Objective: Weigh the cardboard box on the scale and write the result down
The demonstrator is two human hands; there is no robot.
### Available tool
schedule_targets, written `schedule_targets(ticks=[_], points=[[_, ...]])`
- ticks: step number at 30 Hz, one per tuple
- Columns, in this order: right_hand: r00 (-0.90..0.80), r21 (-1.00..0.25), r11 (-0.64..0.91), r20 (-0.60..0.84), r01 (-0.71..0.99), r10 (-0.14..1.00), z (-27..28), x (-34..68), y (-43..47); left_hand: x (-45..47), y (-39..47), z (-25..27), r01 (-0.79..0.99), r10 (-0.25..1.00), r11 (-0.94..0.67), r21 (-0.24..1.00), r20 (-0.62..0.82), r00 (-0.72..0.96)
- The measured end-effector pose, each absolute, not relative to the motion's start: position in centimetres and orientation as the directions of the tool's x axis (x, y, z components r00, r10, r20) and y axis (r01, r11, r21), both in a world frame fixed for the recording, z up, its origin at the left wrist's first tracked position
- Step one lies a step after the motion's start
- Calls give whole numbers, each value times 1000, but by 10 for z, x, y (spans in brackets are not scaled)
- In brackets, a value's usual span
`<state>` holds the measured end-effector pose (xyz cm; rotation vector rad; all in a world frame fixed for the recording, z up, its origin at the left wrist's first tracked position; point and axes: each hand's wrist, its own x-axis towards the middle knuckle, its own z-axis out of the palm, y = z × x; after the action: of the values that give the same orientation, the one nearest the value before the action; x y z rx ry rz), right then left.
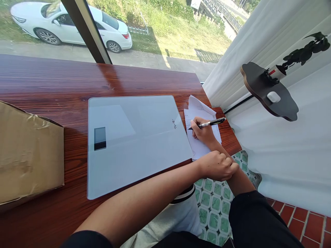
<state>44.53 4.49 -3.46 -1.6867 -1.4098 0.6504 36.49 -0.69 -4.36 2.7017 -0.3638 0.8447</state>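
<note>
A: When looking for the pen [212,122], check which hand?

B: Check the right hand [203,133]. Pinched there between fingers and thumb, at the paper [200,150] on the right part of the table [74,82].

A: Stretched out which way?

B: Mostly from left to right, with a small slant. Sticking out past the hand to the right, with the back end a bit farther off.

A: And pointing where?

B: To the left and a little near, with the tip down by the paper, just beside the flat white panel [142,137]. Too small to tell if touching.

A: And the left hand [218,166]?

B: Curled up, across the right forearm [241,184]. Hard to tell if squeezing or just resting. Nearer than the right hand, and apart from the pen.
</note>
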Motion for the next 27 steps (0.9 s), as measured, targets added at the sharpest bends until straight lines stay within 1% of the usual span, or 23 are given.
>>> schedule_targets(ticks=[4, 6, 8, 11, 13, 14, 16, 18, 20, 22, 24, 27], points=[[238, -841, -33, 115, 540, 964, -36, 445, 44, 365, -6, -44, -320, -156, -928, 192, 581, 799], [265, -862, -13, 141, 506, 954, -36, 445, 43, 364, -6, -43, -324, -162, -928, 184, 584, 795], [333, -886, 44, 219, 462, 917, -35, 446, 42, 364, -5, -42, -329, -169, -928, 176, 589, 790], [468, -868, 133, 380, 479, 798, -33, 449, 42, 363, -5, -40, -337, -180, -924, 181, 571, 801], [507, -808, 133, 477, 574, 718, -29, 455, 42, 363, -6, -39, -343, -192, -920, 190, 545, 816], [509, -759, 108, 527, 642, 680, -27, 459, 42, 363, -6, -40, -344, -196, -919, 192, 536, 821], [485, -629, 21, 621, 778, 615, -24, 469, 42, 363, -6, -41, -346, -202, -920, 186, 532, 822], [475, -535, -75, 667, 841, 574, -23, 481, 42, 364, -7, -43, -343, -204, -924, 169, 542, 815], [503, -526, -137, 657, 839, 562, -24, 491, 41, 364, -7, -45, -338, -207, -929, 152, 544, 813], [528, -537, -173, 626, 825, 574, -26, 497, 40, 364, -8, -45, -330, -208, -934, 141, 536, 818], [542, -546, -202, 582, 813, 606, -27, 498, 39, 364, -7, -45, -327, -211, -936, 132, 533, 819], [572, -582, -247, 478, 774, 667, -26, 493, 40, 363, -7, -44, -336, -222, -935, 117, 547, 807]])
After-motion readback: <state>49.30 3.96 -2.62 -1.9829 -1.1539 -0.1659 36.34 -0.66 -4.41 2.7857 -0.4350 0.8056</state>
